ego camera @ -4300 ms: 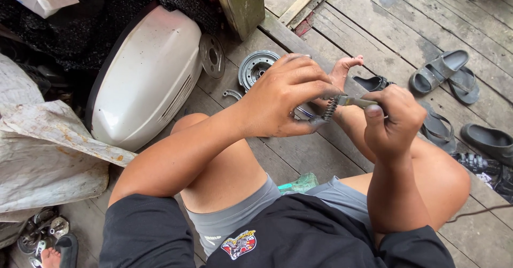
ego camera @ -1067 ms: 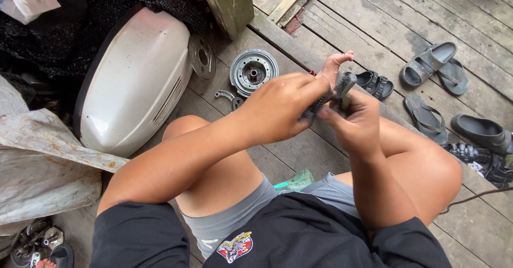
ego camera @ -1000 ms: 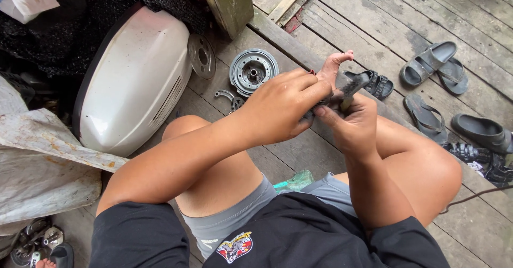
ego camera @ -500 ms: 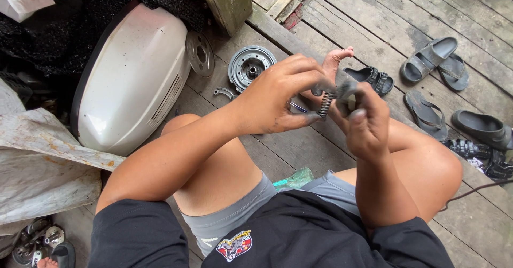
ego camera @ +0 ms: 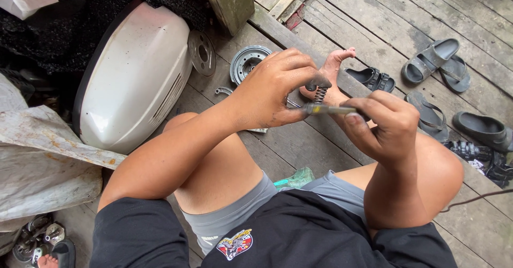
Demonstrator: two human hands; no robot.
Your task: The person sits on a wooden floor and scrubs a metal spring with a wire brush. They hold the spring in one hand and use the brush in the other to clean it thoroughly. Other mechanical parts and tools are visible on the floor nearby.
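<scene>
My left hand (ego camera: 272,89) is closed around a small metal part with a coil spring (ego camera: 320,94) standing between its thumb and forefinger. My right hand (ego camera: 387,126) grips a thin metal tool (ego camera: 327,109) that lies level, with its tip reaching under the spring into the left hand. Both hands are raised over my bent knees, close together and touching at the tool. What the left palm holds besides the spring is hidden.
A white scooter body panel (ego camera: 133,81) lies at the left. A round metal drum (ego camera: 247,62), a metal disc (ego camera: 202,51) and a curved clip (ego camera: 223,91) lie on the wooden plank floor (ego camera: 374,11). Several grey and black sandals (ego camera: 435,65) lie at the right. A wooden post (ego camera: 230,1) stands at the top.
The tool, gripped upright in my right hand a second ago, now lies level under the spring. Both hands have stayed together over my knees.
</scene>
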